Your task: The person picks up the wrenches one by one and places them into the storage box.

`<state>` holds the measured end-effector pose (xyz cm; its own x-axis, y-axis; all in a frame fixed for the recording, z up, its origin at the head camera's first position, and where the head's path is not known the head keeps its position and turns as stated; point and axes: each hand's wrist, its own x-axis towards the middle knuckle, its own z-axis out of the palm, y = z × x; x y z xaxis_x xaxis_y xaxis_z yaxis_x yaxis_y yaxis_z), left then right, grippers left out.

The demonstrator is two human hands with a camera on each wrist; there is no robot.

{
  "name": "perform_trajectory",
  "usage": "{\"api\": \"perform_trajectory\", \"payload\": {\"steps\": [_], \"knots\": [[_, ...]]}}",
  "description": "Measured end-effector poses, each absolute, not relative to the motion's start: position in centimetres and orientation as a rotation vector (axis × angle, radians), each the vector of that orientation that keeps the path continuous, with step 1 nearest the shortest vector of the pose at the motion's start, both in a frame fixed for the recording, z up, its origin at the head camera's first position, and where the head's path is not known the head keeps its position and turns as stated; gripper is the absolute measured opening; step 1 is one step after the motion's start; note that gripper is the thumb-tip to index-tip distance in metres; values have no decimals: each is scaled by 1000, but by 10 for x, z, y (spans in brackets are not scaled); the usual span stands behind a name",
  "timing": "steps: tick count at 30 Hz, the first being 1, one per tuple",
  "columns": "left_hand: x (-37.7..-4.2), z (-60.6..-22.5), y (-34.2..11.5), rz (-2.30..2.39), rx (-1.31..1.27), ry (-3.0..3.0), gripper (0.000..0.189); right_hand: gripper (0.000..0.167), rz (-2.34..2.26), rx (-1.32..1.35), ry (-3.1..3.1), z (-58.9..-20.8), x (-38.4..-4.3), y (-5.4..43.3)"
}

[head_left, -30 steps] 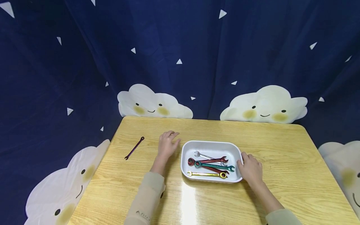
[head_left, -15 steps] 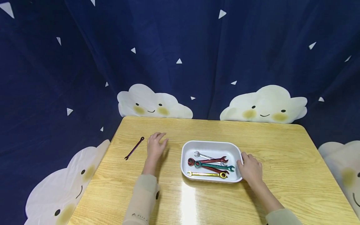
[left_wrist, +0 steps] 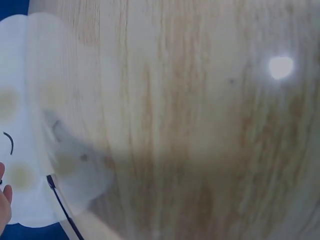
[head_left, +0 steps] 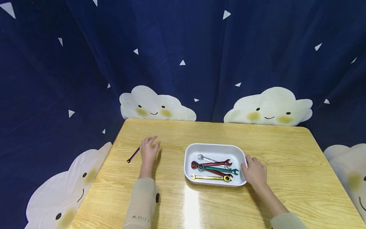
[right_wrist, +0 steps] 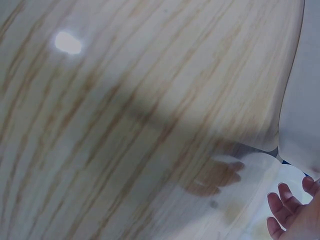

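Note:
My left hand point(head_left: 149, 150) hovers over the left of the table with loosely bent fingers and nothing in them. It hides the upper end of a purple combination wrench point(head_left: 133, 155) lying on the wood. Fingers of that hand point(left_wrist: 4, 212) and the dark wrench point(left_wrist: 62, 206) show at the left wrist view's left edge. At the right end of a white plastic bin point(head_left: 187, 159), my right hand point(head_left: 255, 171) holds the rim, thumb over it. Inside lie a silver wrench point(head_left: 208, 158), a green one point(head_left: 220, 169), a gold one point(head_left: 210, 177) and red ones point(head_left: 217, 163).
The wooden table point(head_left: 294, 168) extends around the bin on all sides. Beyond its far edge hangs a dark blue curtain point(head_left: 211, 41) with white clouds and triangles. Glare lies on the wood in front of the bin.
My left hand has moved left, from beside the bin to the purple wrench, now partly covering it. My right hand and the bin have stayed in place.

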<state>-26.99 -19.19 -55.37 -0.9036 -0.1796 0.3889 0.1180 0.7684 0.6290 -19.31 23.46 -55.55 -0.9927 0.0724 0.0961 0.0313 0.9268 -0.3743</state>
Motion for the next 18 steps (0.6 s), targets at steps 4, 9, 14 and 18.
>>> {"api": "perform_trajectory", "payload": {"steps": [4, 9, 14, 18], "knots": [[-269, -559, -197, -1004, 89, -2491, 31, 33, 576, -81, -2978, -556, -193, 235], [-266, -564, -203, -1055, 110, -2434, 31, 34, 580, -85, -2984, -555, -193, 235], [-264, -571, -212, -1108, 133, -2392, 32, 34, 580, -82, -2981, -555, -193, 234], [-261, -577, -219, -1171, 197, -2373, 32, 33, 581, -81, -2975, -555, -192, 234]]}}
